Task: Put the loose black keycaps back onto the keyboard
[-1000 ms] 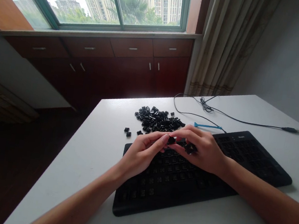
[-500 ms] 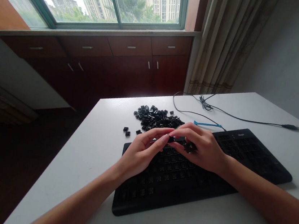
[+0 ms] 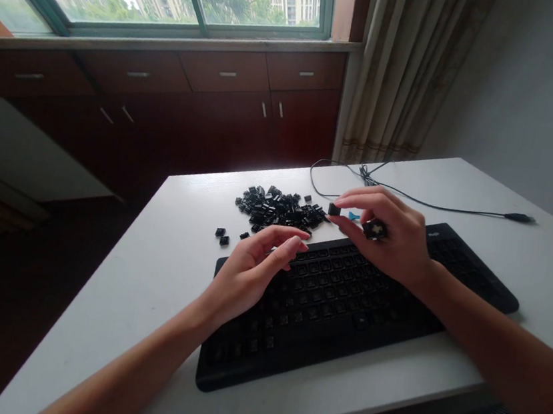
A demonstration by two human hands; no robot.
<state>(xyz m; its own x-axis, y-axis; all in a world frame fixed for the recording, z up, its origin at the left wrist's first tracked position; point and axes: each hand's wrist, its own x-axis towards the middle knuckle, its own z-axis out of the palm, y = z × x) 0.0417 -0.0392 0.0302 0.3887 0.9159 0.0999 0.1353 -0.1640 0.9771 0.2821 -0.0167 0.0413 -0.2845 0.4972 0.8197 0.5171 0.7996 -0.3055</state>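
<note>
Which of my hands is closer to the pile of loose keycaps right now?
Right. The right hand holds a keycap at its fingertips just beside the pile of keycaps. The left hand hovers over the keyboard, nearer you than the pile.

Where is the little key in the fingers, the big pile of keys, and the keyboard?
Key [image 3: 334,209], head view, on its dark side, pinched at the right hand's fingertips.
Pile of keys [image 3: 276,208], head view, on the middle of the heap.
Keyboard [image 3: 325,300], head view, on its middle rows.
</note>
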